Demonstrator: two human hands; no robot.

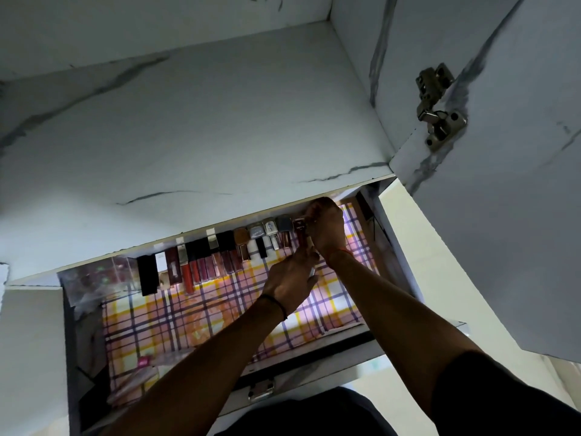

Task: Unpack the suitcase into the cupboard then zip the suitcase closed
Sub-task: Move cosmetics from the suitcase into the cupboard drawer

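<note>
The cupboard's drawer [412, 336] is pulled out and lined with a plaid sheet [195, 313]. A row of cosmetic tubes and small bottles [217, 256] lies along its back edge, under the shelf lip. Both hands meet at the right end of that row. My right hand [327, 229] pinches a dark red tube [300, 234] there. My left hand [290, 280] is just below it, fingers curled round a slim pale item [312, 272] that is mostly hidden. The suitcase is out of view.
A marbled white shelf [188, 130] fills the upper view above the drawer. The cupboard door [503, 184] stands open at right on a metal hinge [438, 105]. A pink-capped item [143, 361] lies at the drawer's near left corner. A metal latch [261, 390] sits on the drawer front.
</note>
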